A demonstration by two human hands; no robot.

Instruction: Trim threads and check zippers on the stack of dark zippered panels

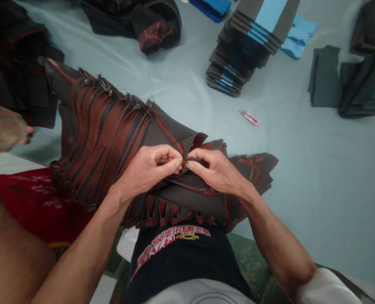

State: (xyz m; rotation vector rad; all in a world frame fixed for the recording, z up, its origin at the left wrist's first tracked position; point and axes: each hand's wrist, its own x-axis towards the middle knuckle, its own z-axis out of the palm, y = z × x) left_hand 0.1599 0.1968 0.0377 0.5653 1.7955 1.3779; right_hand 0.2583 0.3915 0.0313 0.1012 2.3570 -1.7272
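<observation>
A long bundle of dark grey fabric pieces with reddish-brown strips (101, 139) stretches across my lap and the table edge. Over its middle, my left hand (154, 166) is closed, thumb and fingertips pinching a bit of the brown-edged fabric. Close against it, my right hand (214, 166) pinches the same spot from the other side. The fingertips of both hands almost meet there. Whatever fine thread or edge lies between them is too small to make out. Folded grey layers with brown edging lie just under both hands.
Pink-handled thread snips (249, 117) lie on the pale table cover (301, 169). Stacked dark pieces with blue bands (238, 55) stand behind, with folded grey cloth (325, 76) at right. Dark bundles (19, 63) sit at left, near another person's arm (3, 126).
</observation>
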